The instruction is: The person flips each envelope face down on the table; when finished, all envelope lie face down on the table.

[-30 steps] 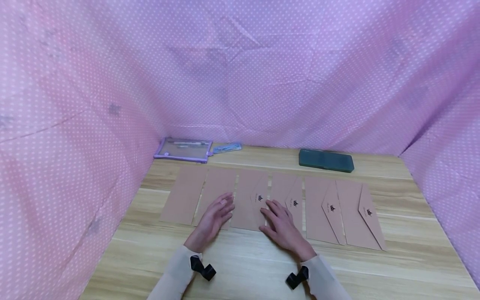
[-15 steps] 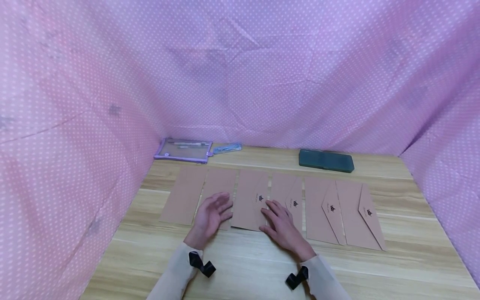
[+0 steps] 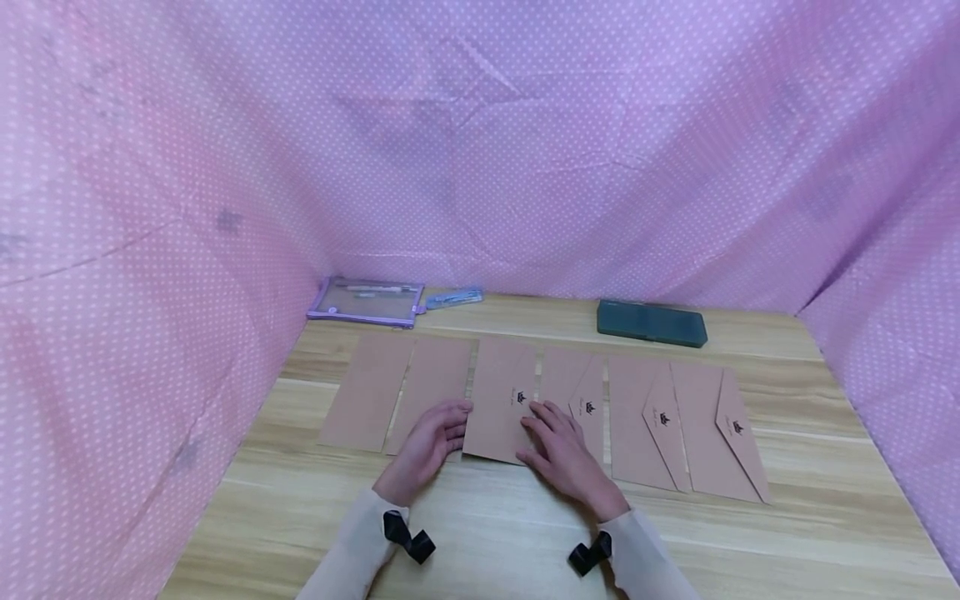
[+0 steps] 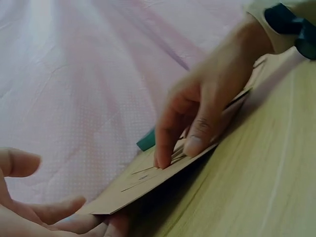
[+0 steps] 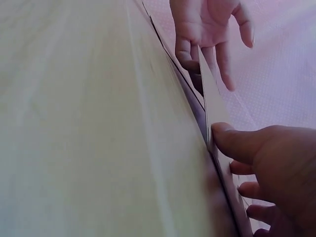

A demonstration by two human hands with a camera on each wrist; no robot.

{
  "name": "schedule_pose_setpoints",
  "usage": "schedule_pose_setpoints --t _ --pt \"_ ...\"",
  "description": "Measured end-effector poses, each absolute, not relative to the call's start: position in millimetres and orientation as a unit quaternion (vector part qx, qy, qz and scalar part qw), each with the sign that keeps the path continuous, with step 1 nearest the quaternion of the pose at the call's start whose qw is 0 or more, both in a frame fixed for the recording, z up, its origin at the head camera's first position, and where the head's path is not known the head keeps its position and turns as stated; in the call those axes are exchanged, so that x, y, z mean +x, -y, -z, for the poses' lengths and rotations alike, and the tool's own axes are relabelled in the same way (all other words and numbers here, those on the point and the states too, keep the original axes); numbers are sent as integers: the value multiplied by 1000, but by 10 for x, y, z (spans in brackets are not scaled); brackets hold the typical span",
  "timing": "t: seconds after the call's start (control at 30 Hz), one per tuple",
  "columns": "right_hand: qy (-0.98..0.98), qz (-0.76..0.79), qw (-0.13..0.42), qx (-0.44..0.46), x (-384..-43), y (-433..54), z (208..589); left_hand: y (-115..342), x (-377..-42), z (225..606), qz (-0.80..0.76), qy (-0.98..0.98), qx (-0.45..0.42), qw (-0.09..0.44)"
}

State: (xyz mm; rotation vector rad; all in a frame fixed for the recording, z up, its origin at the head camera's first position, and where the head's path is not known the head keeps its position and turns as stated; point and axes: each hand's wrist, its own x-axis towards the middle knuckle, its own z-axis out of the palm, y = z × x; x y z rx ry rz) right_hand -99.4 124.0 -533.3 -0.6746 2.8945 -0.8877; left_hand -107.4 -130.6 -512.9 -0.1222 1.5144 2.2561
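A row of several brown kraft envelopes lies on the wooden table, some with a black crown print on the flap. The third envelope from the left [image 3: 495,404] has its left side raised off the table. My left hand [image 3: 429,442] is at that raised edge, palm turned inward; in the left wrist view its lower fingers [image 4: 116,224] reach under the envelope while the thumb stays apart. My right hand [image 3: 561,450] rests its fingertips and thumb [image 5: 239,140] on the same envelope's right side, overlapping the fourth envelope [image 3: 566,367].
Along the back edge lie a purple-trimmed mesh pencil case [image 3: 367,302] with pens inside, a small blue packet [image 3: 453,297] and a dark green box [image 3: 651,322]. A pink dotted curtain [image 3: 480,150] encloses the table's back and sides.
The third envelope's left side has come up off the table. My left hand drew back slightly, then turned in under that edge. My right hand has stayed nearly still.
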Motion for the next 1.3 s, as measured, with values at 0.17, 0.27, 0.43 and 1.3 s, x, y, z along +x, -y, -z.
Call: schedule_pose_setpoints --t 0.17,0.27,0.43,1.3 --pt "-935 278 12 -218 -1011 -1177 5305 1293 -1020 5122 -772 -597 -46 215" --pt "-934 276 6 -227 -1026 -1136 5300 1305 -999 5101 -766 -604 -46 216" --pt "-924 299 15 -239 -1037 -1069 5285 1334 -969 5022 -769 -600 -43 216" --pt "-769 593 150 -189 -1044 -872 5097 1317 -856 4785 -817 -544 106 158"
